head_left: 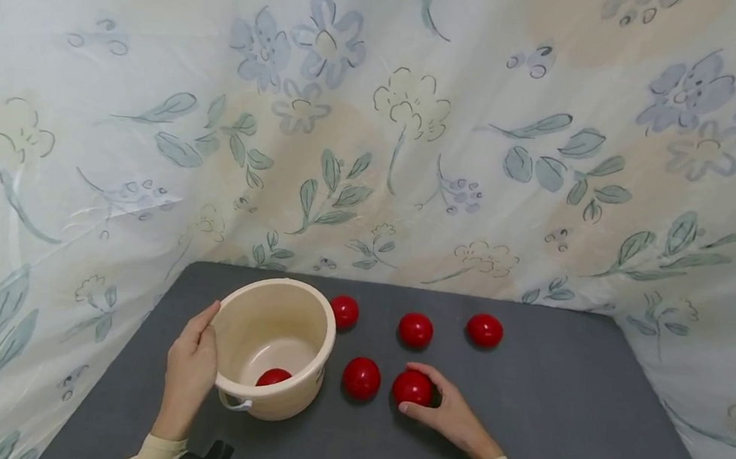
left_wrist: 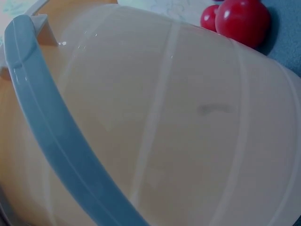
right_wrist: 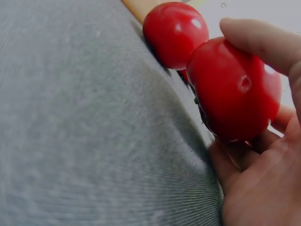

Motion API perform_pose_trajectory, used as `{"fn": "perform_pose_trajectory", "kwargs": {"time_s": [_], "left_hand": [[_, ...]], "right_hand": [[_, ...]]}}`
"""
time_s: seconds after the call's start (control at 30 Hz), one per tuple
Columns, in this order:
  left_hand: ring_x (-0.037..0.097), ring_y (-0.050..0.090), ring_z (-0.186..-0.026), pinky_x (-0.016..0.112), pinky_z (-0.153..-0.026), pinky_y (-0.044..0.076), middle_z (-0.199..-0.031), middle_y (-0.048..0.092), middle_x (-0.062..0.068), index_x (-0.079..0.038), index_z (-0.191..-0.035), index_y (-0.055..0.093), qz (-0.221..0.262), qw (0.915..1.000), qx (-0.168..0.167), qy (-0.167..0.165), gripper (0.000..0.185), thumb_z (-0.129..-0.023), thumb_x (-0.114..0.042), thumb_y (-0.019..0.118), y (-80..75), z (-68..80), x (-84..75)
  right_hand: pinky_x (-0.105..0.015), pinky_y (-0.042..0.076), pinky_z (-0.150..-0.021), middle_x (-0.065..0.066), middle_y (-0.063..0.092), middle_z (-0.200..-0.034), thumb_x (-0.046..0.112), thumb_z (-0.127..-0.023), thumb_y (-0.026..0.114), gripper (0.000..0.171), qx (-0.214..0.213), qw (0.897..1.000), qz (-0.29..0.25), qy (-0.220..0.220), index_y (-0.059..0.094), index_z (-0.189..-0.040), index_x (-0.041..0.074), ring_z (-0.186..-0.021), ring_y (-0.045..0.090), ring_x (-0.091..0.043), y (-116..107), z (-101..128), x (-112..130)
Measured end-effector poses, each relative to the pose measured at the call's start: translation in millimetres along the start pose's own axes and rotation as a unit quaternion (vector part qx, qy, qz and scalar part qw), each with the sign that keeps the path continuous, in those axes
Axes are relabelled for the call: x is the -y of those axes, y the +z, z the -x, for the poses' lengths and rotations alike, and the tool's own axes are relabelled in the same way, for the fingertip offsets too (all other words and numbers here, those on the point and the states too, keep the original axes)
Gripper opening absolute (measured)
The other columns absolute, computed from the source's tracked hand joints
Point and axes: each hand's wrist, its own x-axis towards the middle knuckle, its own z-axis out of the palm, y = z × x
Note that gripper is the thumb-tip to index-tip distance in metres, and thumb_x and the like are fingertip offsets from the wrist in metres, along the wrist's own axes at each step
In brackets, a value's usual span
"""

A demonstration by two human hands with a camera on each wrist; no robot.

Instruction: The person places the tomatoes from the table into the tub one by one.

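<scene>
My left hand (head_left: 191,368) holds the left side of a cream bucket (head_left: 303,404), fingers along its rim. The bucket's mouth leans toward me, and one red tomato (head_left: 274,377) shows inside on the bottom. A blue-grey handle (left_wrist: 61,117) hangs down the bucket's outer wall in the left wrist view. Right of the bucket, my right hand (head_left: 449,413) grips another tomato (right_wrist: 235,89) between thumb and fingers, low over the dark table. Just left of that grip sits a loose tomato (head_left: 361,379).
Behind the hands lie more tomatoes: one beside the bucket's rim (head_left: 344,312), one in the middle (head_left: 415,330) and one farther right (head_left: 484,331). The dark grey table (head_left: 558,418) ends at a flower-patterned cloth (head_left: 377,147) hanging behind and along both sides.
</scene>
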Motion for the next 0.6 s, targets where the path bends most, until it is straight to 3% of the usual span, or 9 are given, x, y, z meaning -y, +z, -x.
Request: {"fn": "perform_pose_trajectory", "kwargs": {"time_s": [0.27,0.6], "left_hand": [[0.034,0.039,-0.149,0.06,-0.119,0.032,-0.158,0.046,0.011,-0.015,-0.15,0.051,-0.005,0.9999,0.01,-0.007,0.046,-0.109,-0.022,0.031,0.5,0.4,-0.5],[0.035,0.038,-0.149,0.062,-0.118,0.031,-0.158,0.046,0.012,-0.014,-0.15,0.051,-0.007,0.9999,0.007,-0.007,0.046,-0.109,-0.021,0.031,-0.9,-0.5,-0.3]], "right_hand": [[-0.027,0.053,-0.086,-0.017,0.058,-0.138,0.021,-0.089,0.077,0.07,-0.014,1.0,-0.025,0.004,0.045,-0.15,0.012,-0.11,0.062,-0.015,-4.8,-3.8,-3.3],[-0.032,0.052,-0.095,-0.013,0.055,-0.142,0.024,-0.088,0.077,0.068,-0.038,0.999,-0.016,-0.005,0.047,-0.149,0.016,-0.123,0.054,-0.026,-21.0,-13.7,13.3]]}}
